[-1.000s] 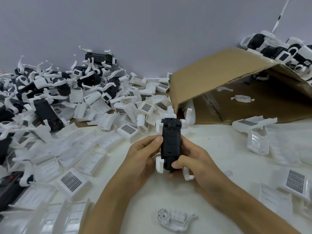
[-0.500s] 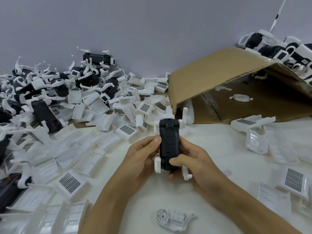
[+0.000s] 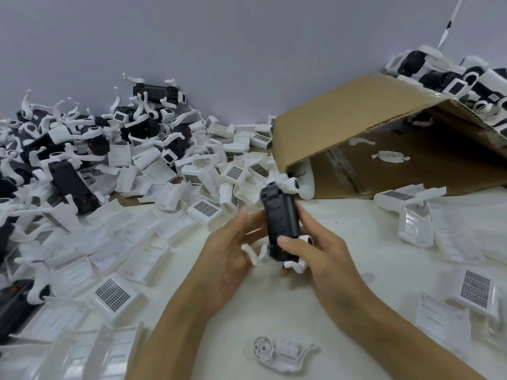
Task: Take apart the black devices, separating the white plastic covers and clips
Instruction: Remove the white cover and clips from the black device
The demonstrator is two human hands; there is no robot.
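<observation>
A black device (image 3: 281, 218) with white clips at its ends stands tilted above the table at the centre. My right hand (image 3: 315, 250) grips its lower end, thumb across the front. My left hand (image 3: 233, 242) is beside it on the left with relaxed fingers; whether they touch the device I cannot tell. A white clip (image 3: 256, 252) sticks out at the device's lower left, between my hands. Its top end is blurred.
A big heap of white covers (image 3: 153, 231) and black devices (image 3: 71, 185) fills the left. A tipped cardboard box (image 3: 356, 119) lies at the back right, more devices (image 3: 452, 78) behind it. Loose white parts (image 3: 279, 352) lie near me and at the right (image 3: 417, 223).
The device has tilted, its top swinging left and its lower end turning. My left hand's fingers have loosened from its side. A white clip at the bottom now juts out left.
</observation>
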